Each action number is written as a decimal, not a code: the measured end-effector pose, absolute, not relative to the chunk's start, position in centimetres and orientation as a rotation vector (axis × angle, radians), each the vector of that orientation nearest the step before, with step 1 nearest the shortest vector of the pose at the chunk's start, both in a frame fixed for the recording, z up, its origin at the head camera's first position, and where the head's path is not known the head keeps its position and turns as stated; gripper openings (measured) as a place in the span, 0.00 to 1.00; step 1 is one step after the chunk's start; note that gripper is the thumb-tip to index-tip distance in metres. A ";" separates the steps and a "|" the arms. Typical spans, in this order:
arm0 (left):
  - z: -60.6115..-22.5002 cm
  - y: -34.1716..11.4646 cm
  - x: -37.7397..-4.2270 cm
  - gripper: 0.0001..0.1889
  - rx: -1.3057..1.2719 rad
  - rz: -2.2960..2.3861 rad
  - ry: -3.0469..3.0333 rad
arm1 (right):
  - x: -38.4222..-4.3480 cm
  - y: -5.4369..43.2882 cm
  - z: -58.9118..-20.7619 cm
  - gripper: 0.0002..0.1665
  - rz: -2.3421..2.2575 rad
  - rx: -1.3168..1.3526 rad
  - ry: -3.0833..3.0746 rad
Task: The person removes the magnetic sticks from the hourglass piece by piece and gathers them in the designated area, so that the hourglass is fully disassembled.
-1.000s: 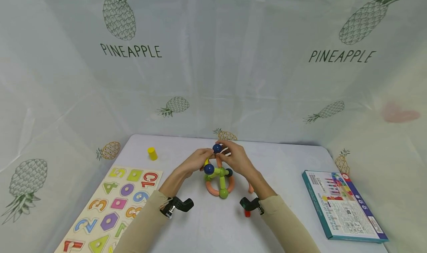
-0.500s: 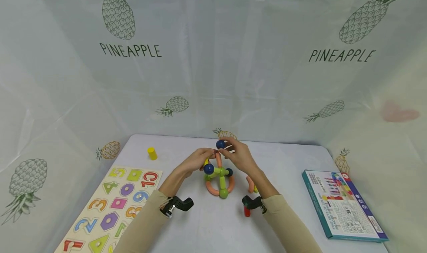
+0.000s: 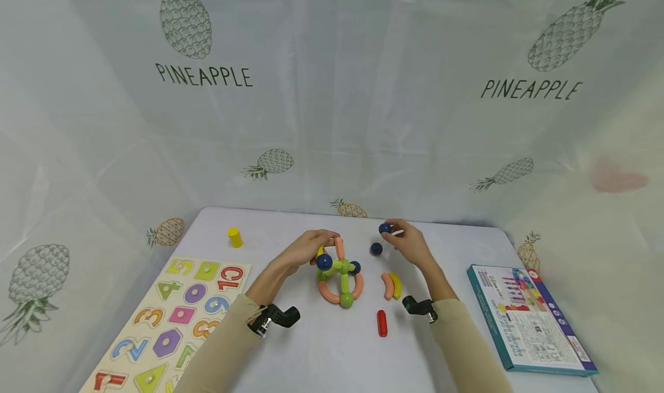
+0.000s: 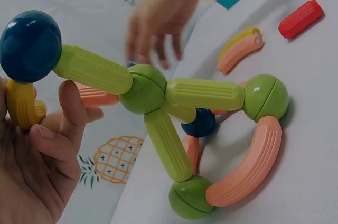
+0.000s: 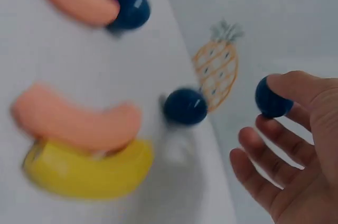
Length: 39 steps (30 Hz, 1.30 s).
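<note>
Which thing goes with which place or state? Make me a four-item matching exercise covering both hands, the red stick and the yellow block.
Things
1. Right hand
2. Yellow block
3. Left hand
4. Red stick

Places and states
A. Holds the built toy
B. Lies on the near side of the curved peach stick
C. Pinches a blue ball
D. Sits beyond the number board, toward the table's far left corner

Right pairs: 1-C, 2-D, 3-A, 4-B
</note>
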<state>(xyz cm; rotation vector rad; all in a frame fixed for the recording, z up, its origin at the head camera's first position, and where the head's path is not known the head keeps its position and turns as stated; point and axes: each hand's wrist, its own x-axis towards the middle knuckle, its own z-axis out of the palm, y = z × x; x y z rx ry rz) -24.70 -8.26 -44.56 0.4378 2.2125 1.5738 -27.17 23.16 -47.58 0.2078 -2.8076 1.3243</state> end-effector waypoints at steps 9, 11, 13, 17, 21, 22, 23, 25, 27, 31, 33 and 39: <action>-44.6 -8.4 -24.8 0.23 0.443 1.592 2.191 | -27.0 25.2 -50.7 0.27 1.174 0.155 -3.008; -44.6 -8.4 -24.9 0.23 0.441 1.598 2.187 | -27.1 25.2 -50.9 0.26 1.178 0.162 -3.016; -44.5 -8.4 -24.9 0.23 0.441 1.603 2.183 | -27.2 25.1 -51.1 0.25 1.167 0.171 -3.027; -44.4 -8.3 -24.8 0.24 0.442 1.600 2.178 | -27.3 25.1 -51.1 0.24 1.158 0.155 -3.048; -44.5 -8.3 -24.8 0.24 0.439 1.598 2.181 | -27.2 25.1 -51.1 0.24 1.167 0.157 -3.058; -44.5 -8.3 -24.8 0.24 0.436 1.601 2.181 | -27.2 25.1 -51.1 0.24 1.170 0.159 -3.059; -44.5 -8.3 -24.8 0.23 0.434 1.602 2.180 | -27.1 25.1 -51.1 0.24 1.170 0.167 -3.063; -44.6 -8.4 -24.7 0.23 0.431 1.603 2.180 | -27.1 25.1 -51.2 0.24 1.172 0.170 -3.063; -44.6 -8.4 -24.7 0.23 0.432 1.602 2.179 | -27.1 25.1 -51.2 0.25 1.173 0.171 -3.064; -44.6 -8.4 -24.6 0.24 0.434 1.597 2.185 | -27.0 25.2 -51.1 0.26 1.185 0.171 -3.067; -44.6 -8.4 -24.6 0.24 0.435 1.594 2.189 | -27.0 25.3 -51.1 0.28 1.198 0.162 -3.073; -44.6 -8.4 -24.6 0.24 0.435 1.592 2.201 | -26.9 25.6 -50.9 0.30 1.186 0.169 -3.037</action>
